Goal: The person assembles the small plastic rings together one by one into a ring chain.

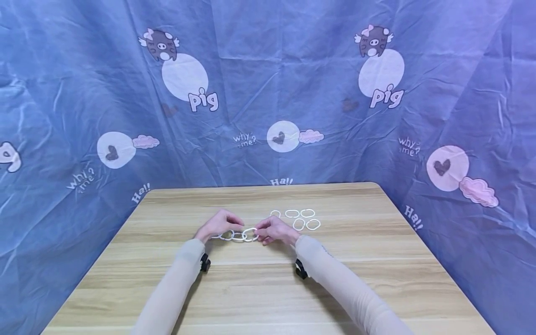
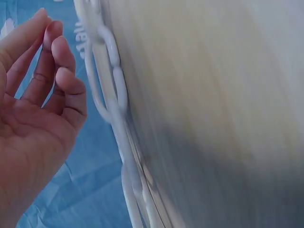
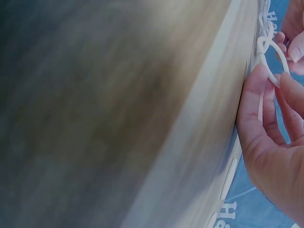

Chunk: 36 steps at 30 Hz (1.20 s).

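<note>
A chain of white plastic links point(image 2: 121, 90) runs left to right on the table, with its left part under my left hand. At its right end, my right hand point(image 1: 276, 230) pinches the last link point(image 3: 283, 58) between thumb and fingers, tilting it up. That link hooks through its neighbour in the right wrist view. My left hand point(image 1: 222, 223) hovers just over the chain, fingers loosely bent and thumb near the fingertips. The left wrist view shows nothing between them, the chain hanging beside the hand in that view.
Several loose white links point(image 1: 292, 210) lie on the table behind and right of my right hand, one partly hidden by it. The wood-grain table point(image 1: 259, 293) is bordered by a blue printed curtain point(image 1: 251, 60) at the back and sides.
</note>
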Each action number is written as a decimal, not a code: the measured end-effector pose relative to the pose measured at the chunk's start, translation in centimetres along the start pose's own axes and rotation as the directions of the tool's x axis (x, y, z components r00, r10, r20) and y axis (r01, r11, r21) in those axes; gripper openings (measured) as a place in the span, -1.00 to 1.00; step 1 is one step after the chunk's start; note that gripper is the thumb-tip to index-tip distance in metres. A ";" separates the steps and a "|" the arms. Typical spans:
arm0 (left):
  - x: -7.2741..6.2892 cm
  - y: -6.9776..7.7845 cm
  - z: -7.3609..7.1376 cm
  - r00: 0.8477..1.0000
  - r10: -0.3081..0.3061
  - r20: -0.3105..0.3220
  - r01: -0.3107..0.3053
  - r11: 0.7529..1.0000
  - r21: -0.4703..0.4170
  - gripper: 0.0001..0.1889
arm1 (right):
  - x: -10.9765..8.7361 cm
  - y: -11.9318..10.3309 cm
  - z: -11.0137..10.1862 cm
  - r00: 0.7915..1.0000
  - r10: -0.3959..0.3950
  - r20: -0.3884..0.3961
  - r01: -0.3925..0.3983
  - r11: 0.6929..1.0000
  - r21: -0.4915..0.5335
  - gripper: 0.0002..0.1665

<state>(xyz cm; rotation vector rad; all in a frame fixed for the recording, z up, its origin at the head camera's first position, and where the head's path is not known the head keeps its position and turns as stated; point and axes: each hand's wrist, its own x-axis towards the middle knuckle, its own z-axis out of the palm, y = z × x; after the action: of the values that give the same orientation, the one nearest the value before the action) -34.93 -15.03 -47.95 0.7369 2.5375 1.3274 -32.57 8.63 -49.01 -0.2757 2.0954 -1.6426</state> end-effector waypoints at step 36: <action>1.6 0.3 1.8 0.975 -0.179 0.130 0.186 0.981 -0.050 -0.85 | -1.7 1.1 -4.9 0.996 -0.055 0.074 0.053 0.998 0.023 -0.61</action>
<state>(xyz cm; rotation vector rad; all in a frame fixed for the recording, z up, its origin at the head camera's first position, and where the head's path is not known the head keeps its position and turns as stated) -35.51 -12.79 -48.61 0.5415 2.3902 1.2521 -33.28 13.93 -48.78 -0.3842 2.0309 -1.6576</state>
